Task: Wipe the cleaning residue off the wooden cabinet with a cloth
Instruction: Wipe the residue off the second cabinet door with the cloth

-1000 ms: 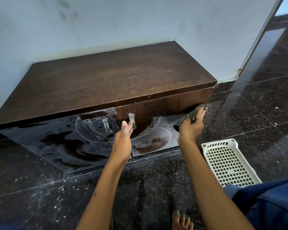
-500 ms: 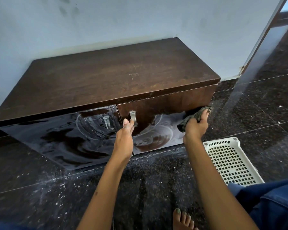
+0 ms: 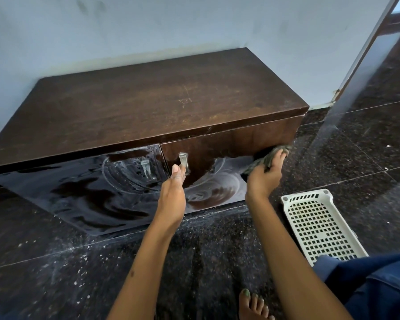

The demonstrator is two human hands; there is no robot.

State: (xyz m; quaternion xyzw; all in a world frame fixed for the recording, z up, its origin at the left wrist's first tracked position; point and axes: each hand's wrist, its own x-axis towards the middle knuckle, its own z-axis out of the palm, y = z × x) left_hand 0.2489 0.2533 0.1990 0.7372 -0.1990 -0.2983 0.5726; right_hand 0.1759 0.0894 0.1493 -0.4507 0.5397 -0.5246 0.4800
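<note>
— Start with the fingers. What are they doing?

— The right hand's fingers are clenched round a crumpled grey-green cloth and press it flat against the front of the right-hand door, near that door's outer edge and about halfway down it. The right hand shows me its back, so the cloth bunches out past the fingertips.

— And the other one?

— The left hand's fingers lie straight and together, released, gripping nothing. Their tips reach the small upright metal handle on the right door; whether they actually touch it I cannot tell. The left hand is held flat, palm towards the door.

— Where does the residue sit?

— All over the front of the low dark brown wooden cabinet. The left door is glossy with pale swirls and circular streaks, and its own handle shows through them. On the right door the swirls cover the lower half; the upper strip above the cloth looks matt and plain brown. The top surface of the cabinet is bare, with faint scratches.

— And around the person?

— The cabinet stands against a pale blue wall, on a black speckled stone floor dotted with white flecks. A white perforated plastic basket lies on the floor just beside the right forearm. Dark blue clothing fills the lower right corner, and a bare foot rests on the floor between the two arms.
</note>
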